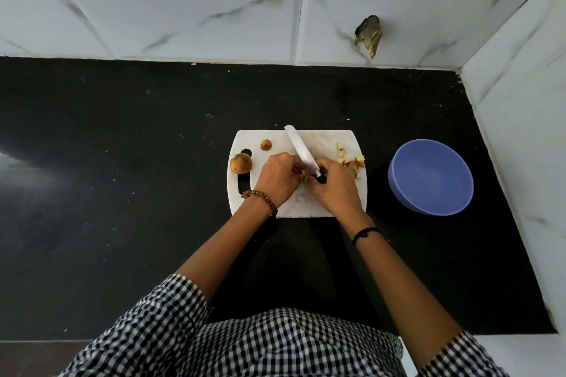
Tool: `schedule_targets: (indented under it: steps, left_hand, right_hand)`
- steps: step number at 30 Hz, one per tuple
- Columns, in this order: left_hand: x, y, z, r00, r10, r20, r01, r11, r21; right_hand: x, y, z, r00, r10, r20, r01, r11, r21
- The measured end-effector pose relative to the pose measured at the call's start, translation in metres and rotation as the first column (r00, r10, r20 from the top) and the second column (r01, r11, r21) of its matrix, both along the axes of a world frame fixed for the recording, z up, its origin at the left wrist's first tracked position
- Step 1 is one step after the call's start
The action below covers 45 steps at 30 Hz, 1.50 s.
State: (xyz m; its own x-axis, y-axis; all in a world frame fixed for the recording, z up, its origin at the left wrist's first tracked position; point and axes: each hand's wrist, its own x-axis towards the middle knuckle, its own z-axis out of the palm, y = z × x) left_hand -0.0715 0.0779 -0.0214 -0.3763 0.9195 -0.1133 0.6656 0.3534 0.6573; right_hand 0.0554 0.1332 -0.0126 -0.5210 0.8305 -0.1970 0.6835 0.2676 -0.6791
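A white cutting board [324, 205] lies on the black counter. My right hand [335, 185] grips the black handle of a knife [301, 151], whose white blade points up and to the left across the board. My left hand [277, 179] pinches a small piece of potato just left of the blade; most of that piece is hidden by my fingers. A whole brown potato [241, 163] sits at the board's left edge beside the handle slot. A smaller potato piece [266, 144] lies near the top. Several cut chunks [352, 162] are piled at the right.
A blue bowl [430, 181] stands on the black counter [122, 177] to the right of the board. White marble-patterned tile walls close off the back and the right side. A hole with a dark scrap [368, 35] shows in the back wall.
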Motion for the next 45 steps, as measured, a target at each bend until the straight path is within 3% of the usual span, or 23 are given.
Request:
schedule_targets:
  steps: [6,11,19,22,26,28,31,38,45]
  left_hand:
    - [0.026,0.020,0.009,0.986,-0.074,0.147,0.061,0.994,0.088]
    - [0.045,0.039,0.010,0.984,-0.102,0.145,0.088,0.991,0.102]
    - [0.034,0.032,0.003,0.988,-0.015,0.153,-0.005,0.991,0.131]
    - [0.018,0.025,0.001,0.998,0.027,0.053,-0.034,0.990,0.137]
    - [-0.014,0.011,0.004,0.954,0.136,-0.269,-0.095,0.982,0.163]
    - [-0.031,0.008,0.003,0.905,0.146,-0.400,-0.113,0.988,0.105]
    - [-0.047,0.008,0.001,0.883,0.089,-0.461,-0.123,0.991,-0.043]
    - [-0.046,0.009,-0.001,0.922,0.060,-0.382,-0.082,0.996,-0.043]
    - [-0.020,0.003,-0.008,0.999,0.013,0.050,-0.018,0.994,0.107]
  right_hand:
    - [0.026,0.011,0.011,0.992,-0.118,0.044,0.117,0.993,0.014]
    - [0.044,0.024,0.016,0.983,-0.176,0.060,0.178,0.984,-0.030]
    - [0.033,0.018,0.013,0.986,-0.165,0.034,0.164,0.986,0.021]
    - [0.021,0.014,0.009,0.993,-0.117,0.009,0.116,0.992,0.055]
    - [-0.001,0.011,0.006,0.998,-0.055,-0.007,0.055,0.997,0.059]
    - [-0.015,0.012,0.003,0.999,-0.047,-0.012,0.047,0.998,0.044]
    - [-0.035,0.015,-0.002,0.999,-0.028,-0.015,0.029,0.999,0.032]
    - [-0.040,0.018,-0.021,0.999,-0.027,0.029,0.025,0.997,0.068]
    - [0.001,0.021,-0.016,0.993,-0.113,-0.021,0.115,0.980,0.164]
